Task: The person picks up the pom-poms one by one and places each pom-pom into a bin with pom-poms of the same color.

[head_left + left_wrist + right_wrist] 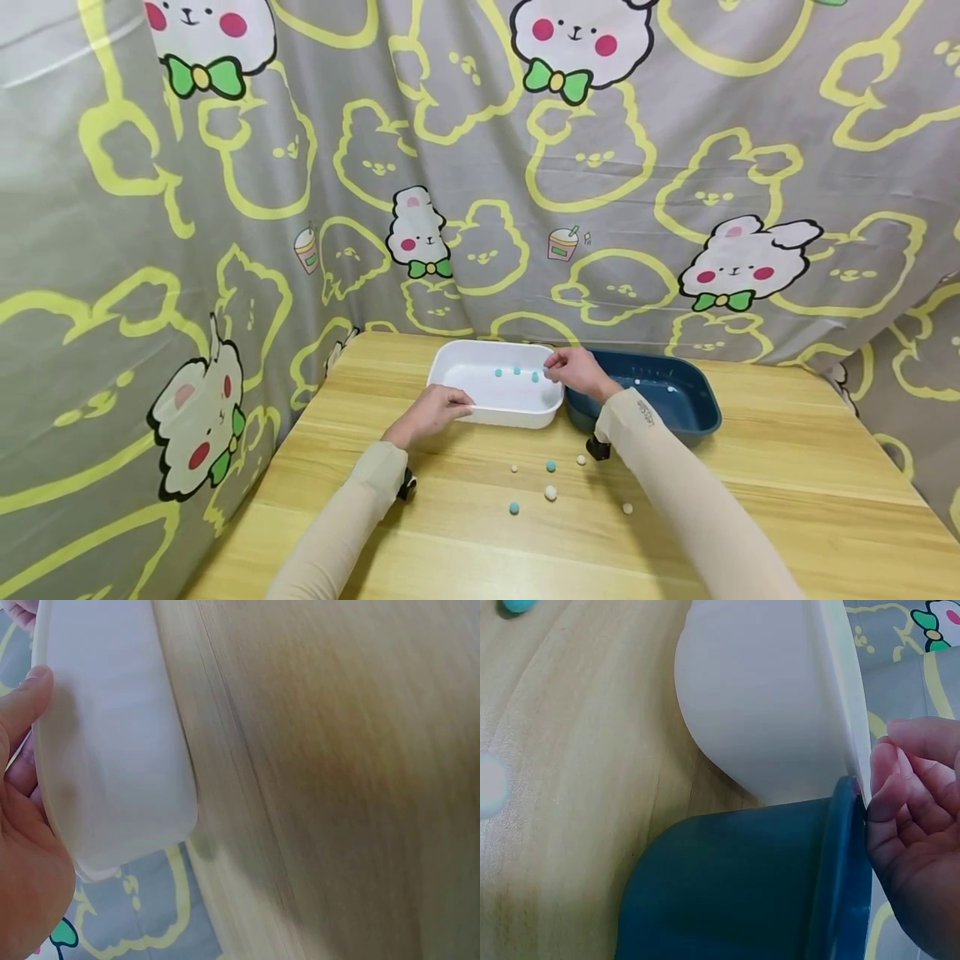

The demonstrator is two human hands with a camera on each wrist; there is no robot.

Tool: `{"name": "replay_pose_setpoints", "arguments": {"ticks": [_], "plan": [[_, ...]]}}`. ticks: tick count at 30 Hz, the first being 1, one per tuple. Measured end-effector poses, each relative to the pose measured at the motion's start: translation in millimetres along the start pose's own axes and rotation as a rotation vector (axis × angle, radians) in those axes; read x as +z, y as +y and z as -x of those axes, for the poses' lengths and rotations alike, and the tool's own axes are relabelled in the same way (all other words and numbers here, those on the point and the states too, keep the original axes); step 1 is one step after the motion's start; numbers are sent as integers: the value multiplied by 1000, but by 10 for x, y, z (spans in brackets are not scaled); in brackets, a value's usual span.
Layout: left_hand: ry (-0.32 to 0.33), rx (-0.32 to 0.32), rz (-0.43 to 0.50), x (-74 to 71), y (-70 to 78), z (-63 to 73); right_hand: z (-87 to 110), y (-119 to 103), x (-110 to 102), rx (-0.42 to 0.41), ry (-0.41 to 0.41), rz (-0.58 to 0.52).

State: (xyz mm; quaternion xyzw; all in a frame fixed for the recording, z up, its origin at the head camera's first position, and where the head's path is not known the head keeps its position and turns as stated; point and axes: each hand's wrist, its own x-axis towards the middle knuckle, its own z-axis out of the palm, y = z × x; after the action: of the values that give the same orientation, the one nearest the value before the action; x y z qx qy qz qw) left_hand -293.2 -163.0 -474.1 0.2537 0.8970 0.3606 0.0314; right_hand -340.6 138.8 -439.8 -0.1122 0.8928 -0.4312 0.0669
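My left hand (438, 407) grips the near left rim of a white plastic basin (502, 415), its thumb lying over the edge in the left wrist view. Inside the basin are several small teal balls (498, 372). Over the basin's right end, my right hand (581, 372) pinches thumb and forefinger together, with a trace of teal at the fingertips. The right wrist view shows those fingertips pressed together, the ball itself hidden. Below that hand a dark blue basin (705, 417) meets the white one, with a few small white balls (671, 389) in it.
On the wooden table (450, 533) in front of the basins lie loose balls, among them a teal ball (513, 507), another teal ball (551, 466) and a white ball (551, 492). A patterned grey curtain (480, 167) hangs right behind the basins and along the left.
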Motion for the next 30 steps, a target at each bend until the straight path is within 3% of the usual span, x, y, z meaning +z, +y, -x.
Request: {"name": "replay_pose_setpoints", "arguments": {"ticks": [15,24,30], "plan": [[-18,-18,2,0,-4,14,-29,-16,5,-9,-7,39],[-12,-13,2,19,-11,-15,158,-57,-70,-62,-29,46],[-11,-11,-1,1,7,9,328,-98,-114,-117,-44,107]]}}
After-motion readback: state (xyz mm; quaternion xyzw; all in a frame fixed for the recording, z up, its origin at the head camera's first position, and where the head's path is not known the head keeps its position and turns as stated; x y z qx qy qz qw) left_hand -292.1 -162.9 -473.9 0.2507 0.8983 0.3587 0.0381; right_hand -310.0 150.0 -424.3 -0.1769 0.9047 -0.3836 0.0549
